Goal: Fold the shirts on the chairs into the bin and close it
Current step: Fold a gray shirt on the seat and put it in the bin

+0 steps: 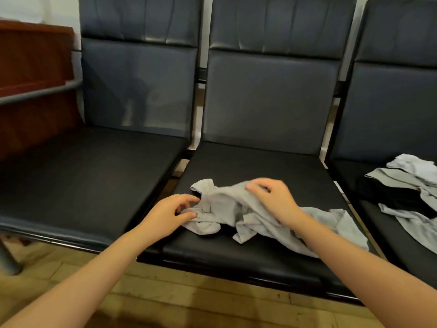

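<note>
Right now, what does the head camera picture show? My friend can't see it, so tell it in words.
Two bare hands work a crumpled grey shirt on the middle black chair: the left hand pinches its edge, and the right hand rests on top. More clothes lie on the chair to the right; no bin shows.

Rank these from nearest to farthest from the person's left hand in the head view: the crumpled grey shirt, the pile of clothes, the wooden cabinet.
1. Crumpled grey shirt: on the middle seat, pinched by the left hand.
2. Wooden cabinet: far left, behind the armrest.
3. Pile of clothes: on the right-hand seat.
</note>
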